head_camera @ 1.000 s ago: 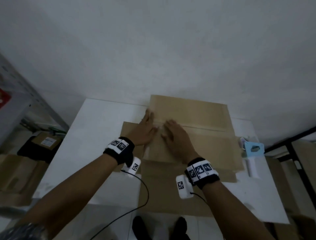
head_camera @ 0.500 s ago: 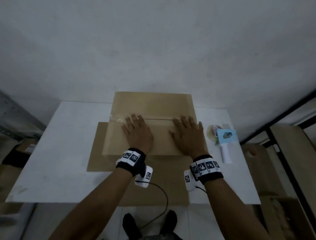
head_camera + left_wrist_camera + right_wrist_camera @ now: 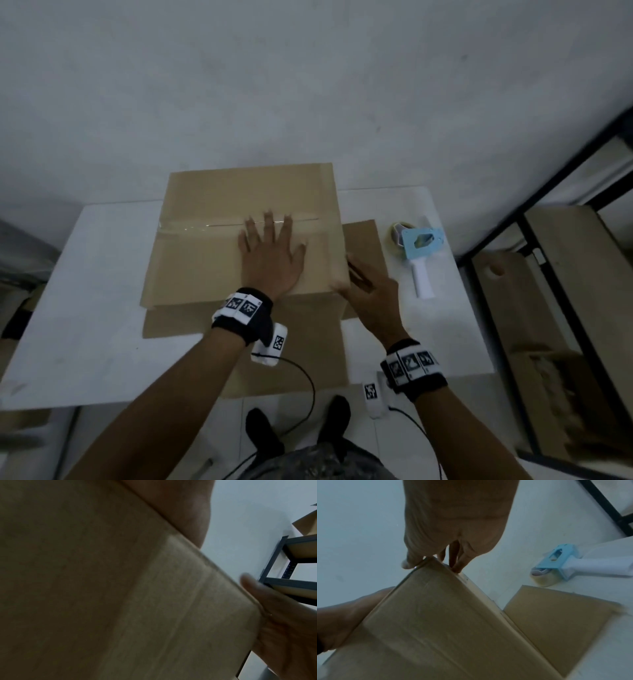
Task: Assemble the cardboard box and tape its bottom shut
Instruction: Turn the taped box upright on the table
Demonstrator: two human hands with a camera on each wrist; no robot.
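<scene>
The cardboard box (image 3: 205,253) stands on the white table (image 3: 102,274) with its closed flaps facing up. Clear tape (image 3: 191,226) runs along part of the middle seam. My left hand (image 3: 270,253) lies flat on the box top, fingers spread and straight, fingertips at the seam. My right hand (image 3: 358,286) holds the box's near right corner. In the right wrist view the thumb (image 3: 407,562) sits on the top face and the fingers (image 3: 458,563) press the side wall. The blue and white tape dispenser (image 3: 419,253) lies on the table right of the box.
Loose flaps of the box spread on the table to the right (image 3: 364,243) and towards me (image 3: 291,346). A dark metal shelf frame (image 3: 555,246) with cardboard stands at the right. Wrist camera cables (image 3: 308,383) hang off the table's front edge. A white wall rises behind the table.
Both hands lay flat on the box top before. My right hand has left the top and taken the near right corner; my left hand has slid towards the middle of the top.
</scene>
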